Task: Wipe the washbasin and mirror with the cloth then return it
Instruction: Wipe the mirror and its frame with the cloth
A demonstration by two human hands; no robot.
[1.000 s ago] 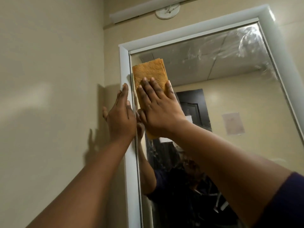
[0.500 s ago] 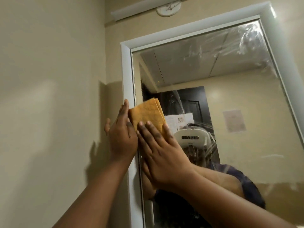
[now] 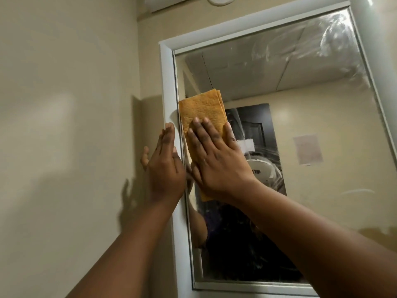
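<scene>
Right hand, fingers spread flat, presses the folded orange cloth on the mirror beside its left frame; left hand braces there, fingers together. Only palm pressure, so the cloth could slip off.

Left arm: bare, reaching up from the lower left, nearly straight.
Left hand: flat and open, fingers together pointing up, thumb spread to the left, palm laid against the mirror frame.
Right arm: bare, reaching up from the lower right, crossing toward the left.
Right hand: flat, fingers slightly spread and pointing up-left, palm pressing the cloth against the mirror; no closed grip.
Spacing: hands side by side, almost touching.
</scene>
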